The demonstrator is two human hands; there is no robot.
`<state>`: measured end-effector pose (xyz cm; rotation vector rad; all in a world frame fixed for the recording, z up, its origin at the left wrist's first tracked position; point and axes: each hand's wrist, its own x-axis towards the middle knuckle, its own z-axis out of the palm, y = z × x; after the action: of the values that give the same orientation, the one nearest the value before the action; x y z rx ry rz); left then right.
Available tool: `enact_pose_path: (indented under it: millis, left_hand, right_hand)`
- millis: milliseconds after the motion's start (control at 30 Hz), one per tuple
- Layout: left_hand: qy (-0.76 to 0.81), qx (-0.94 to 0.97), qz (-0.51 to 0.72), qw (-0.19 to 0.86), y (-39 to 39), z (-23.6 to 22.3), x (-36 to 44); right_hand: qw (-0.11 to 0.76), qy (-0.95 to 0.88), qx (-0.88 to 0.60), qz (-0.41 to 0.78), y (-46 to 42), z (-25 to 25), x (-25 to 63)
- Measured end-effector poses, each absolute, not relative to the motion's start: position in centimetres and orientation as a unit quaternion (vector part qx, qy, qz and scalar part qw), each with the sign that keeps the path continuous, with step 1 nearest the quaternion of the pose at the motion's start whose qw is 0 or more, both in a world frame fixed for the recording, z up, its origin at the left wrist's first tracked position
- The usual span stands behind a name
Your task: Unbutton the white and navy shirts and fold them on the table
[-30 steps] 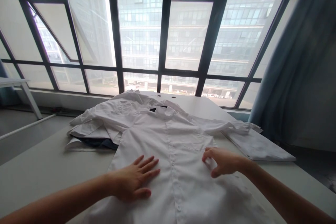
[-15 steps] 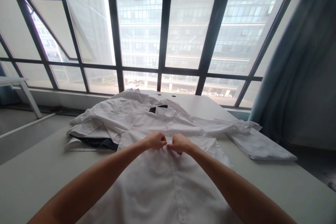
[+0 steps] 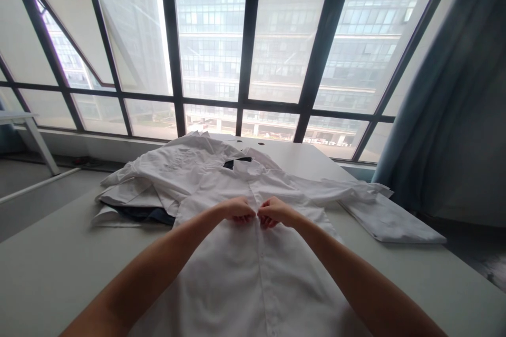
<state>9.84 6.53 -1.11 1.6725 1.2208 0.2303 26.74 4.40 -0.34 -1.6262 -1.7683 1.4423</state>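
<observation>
A white button-up shirt [image 3: 225, 274] lies front side up on the table, its collar toward the window and its hem toward me. My left hand [image 3: 239, 208] is closed in a pinch at the front placket, on the left edge of the button line. Just across from it, my right hand [image 3: 275, 211] pinches the placket from the other side, fingers curled. The fingertips of both hands nearly meet on the shirt. Whatever button lies between them is hidden. Below the hands the placket runs straight down toward me.
A heap of white garments [image 3: 146, 181] with a dark blue piece [image 3: 138, 214] lies on the left. A folded white garment [image 3: 395, 218] lies at the right on the white table [image 3: 51, 268]. Behind are windows, with a grey-blue curtain [image 3: 430, 95] at the right.
Both hands stay at the placket, the right fingers now curled differently and slightly more spread. The fingertips have come closer together. The view has shifted slightly.
</observation>
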Motion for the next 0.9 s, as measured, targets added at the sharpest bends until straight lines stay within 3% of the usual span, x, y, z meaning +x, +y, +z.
enact_pose_path:
  millis: [133, 233, 900]
  left_hand:
    - [0.514, 0.593, 0.182, 0.593, 5.3, -1.8, 9.5]
    - [0.508, 0.598, 0.214, 0.583, 4.9, -2.6, 9.7]
    - [0.497, 0.585, 0.240, 0.595, 4.4, -2.7, 9.8]
  right_hand:
    - [0.264, -0.585, -0.550, 0.533, 3.7, -2.5, 27.0]
    - [0.302, -0.581, -0.531, 0.537, 3.3, -3.2, 27.1]
    - [0.304, -0.573, -0.525, 0.551, 3.2, -3.2, 26.8]
